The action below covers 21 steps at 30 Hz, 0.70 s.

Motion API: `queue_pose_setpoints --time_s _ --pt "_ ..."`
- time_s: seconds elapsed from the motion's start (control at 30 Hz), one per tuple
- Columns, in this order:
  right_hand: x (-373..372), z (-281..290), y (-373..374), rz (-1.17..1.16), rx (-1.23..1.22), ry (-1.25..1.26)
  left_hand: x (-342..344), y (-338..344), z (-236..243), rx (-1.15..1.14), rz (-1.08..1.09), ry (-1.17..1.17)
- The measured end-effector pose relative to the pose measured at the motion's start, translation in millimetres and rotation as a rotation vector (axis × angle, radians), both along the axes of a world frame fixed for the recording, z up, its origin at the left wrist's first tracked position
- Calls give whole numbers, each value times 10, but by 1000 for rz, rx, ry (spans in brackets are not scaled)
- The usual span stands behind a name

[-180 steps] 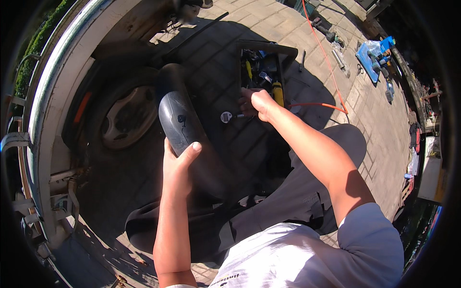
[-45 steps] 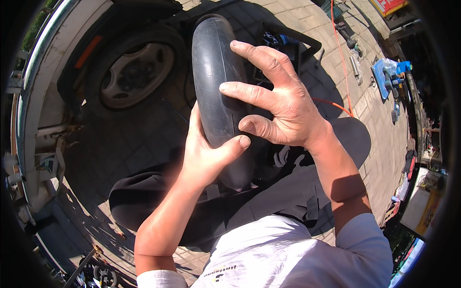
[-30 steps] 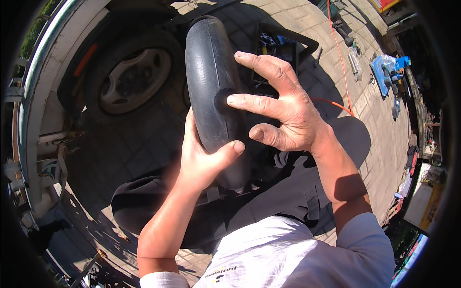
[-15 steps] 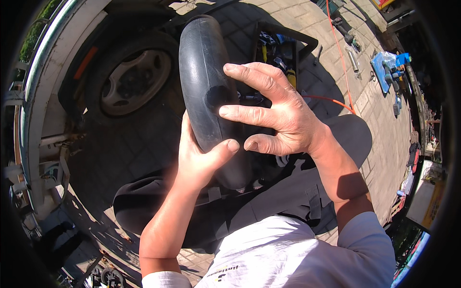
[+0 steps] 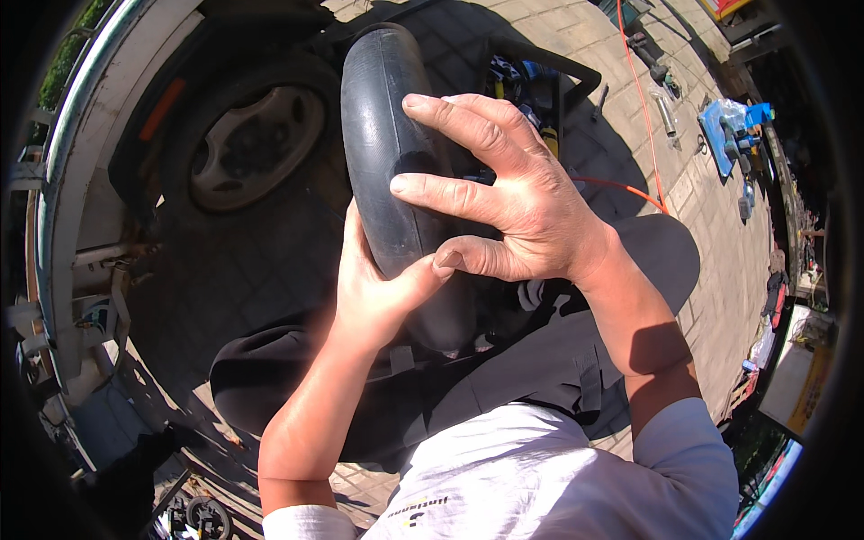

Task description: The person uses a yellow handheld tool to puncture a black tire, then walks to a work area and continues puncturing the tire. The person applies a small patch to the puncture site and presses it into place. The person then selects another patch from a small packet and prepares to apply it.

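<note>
A black inflated inner tube (image 5: 382,117) stands upright in front of me, above my lap. My left hand (image 5: 378,292) grips its near part from the left, thumb laid across the top and the other fingers hidden behind the rubber. A dark round patch (image 5: 416,162) shows on the tube's outer face. Over its right side my right hand (image 5: 531,207) is open, fingers spread around the patch, index and middle fingertips at the rubber. The right thumb tip meets the left thumb.
A vehicle wheel (image 5: 256,148) stands at the left under a pale vehicle body. Beyond the tube lies a dark open toolbox (image 5: 576,72) with tools. An orange hose (image 5: 630,76) crosses the paving. Farther right are a blue tray (image 5: 720,135) and several tools.
My right hand has moved slightly left and farther over the tube, its thumb now meeting the left thumb. The left hand keeps its grip; the tube has barely shifted.
</note>
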State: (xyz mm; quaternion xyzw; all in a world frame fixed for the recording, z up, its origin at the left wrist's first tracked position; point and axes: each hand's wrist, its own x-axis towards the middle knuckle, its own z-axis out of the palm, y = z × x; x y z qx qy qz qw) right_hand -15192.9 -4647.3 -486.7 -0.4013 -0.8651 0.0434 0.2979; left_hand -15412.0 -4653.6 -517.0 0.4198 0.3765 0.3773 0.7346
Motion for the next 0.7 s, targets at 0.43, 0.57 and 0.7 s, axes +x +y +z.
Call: queue_pose_setpoints --time_s 0.43,0.57,0.7 --pt "12 -3 -10 9 -24 -17 -1 16 -23 47 -23 26" --pt "59 -34 -25 -33 81 184 -14 10 -28 100 -21 -2" --pt "44 -58 0 -70 -22 2 -13 14 -4 5 -28 -14"
